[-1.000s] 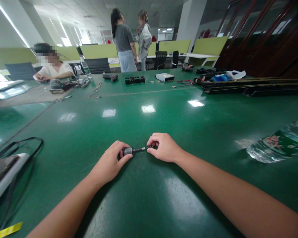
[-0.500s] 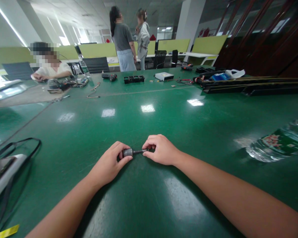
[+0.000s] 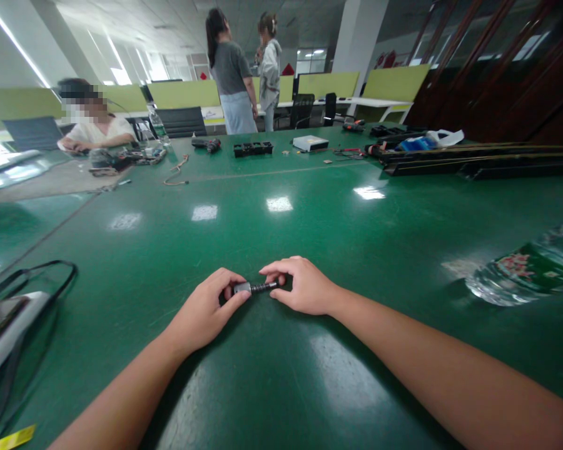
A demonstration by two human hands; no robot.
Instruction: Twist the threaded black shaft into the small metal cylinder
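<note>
A small metal part (image 3: 243,288) with a grey cylindrical body and a thin dark threaded shaft (image 3: 263,287) lies just over the green table (image 3: 272,237). My left hand (image 3: 218,303) pinches the cylindrical body between thumb and fingers. The shaft points right, toward my right hand (image 3: 300,284). That hand's thumb and index finger are parted around the shaft's tip, with a gap above it; whether they touch the tip is hard to tell.
A large water bottle (image 3: 525,269) lies at the right. At the left are a white device (image 3: 28,319) and a black strap (image 3: 70,269). Black bars (image 3: 497,164), a power drill (image 3: 206,145) and a seated person (image 3: 94,128) are farther back.
My right thumb and index finger have parted at the shaft's tip, and more of the dark shaft shows. My left hand has kept its hold on the cylindrical body.
</note>
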